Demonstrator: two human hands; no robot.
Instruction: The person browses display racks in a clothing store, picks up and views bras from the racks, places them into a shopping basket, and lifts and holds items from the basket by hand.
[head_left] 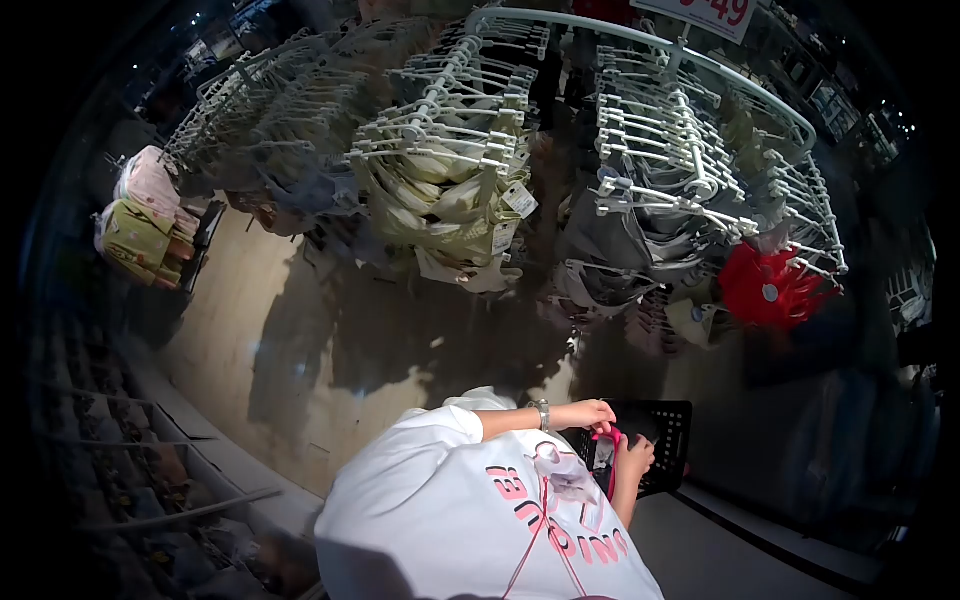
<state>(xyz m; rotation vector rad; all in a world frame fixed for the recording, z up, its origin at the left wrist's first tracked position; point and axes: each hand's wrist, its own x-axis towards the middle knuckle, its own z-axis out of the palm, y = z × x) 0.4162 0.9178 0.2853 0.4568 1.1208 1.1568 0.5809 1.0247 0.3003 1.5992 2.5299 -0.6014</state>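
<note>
Both hands are close together at the lower centre right, in front of the white printed shirt [430, 510]. My left hand [585, 415], with a metal watch [541, 414] at the wrist, has its fingers closed at the top of a pink-edged item [612, 470]. Against the right side of that item, my right hand [635, 458] has its fingers curled round it. What exactly the item is cannot be made out. A black perforated basket [677, 440] is just behind and beside the hands.
Racks of white hangers [430, 110] with pale green garments [430, 190] and grey garments [640, 235] stand ahead. Red garments [770, 287] hang at the right. Folded clothes [142, 235] are at the far left, sectioned bins [150, 470] at the lower left.
</note>
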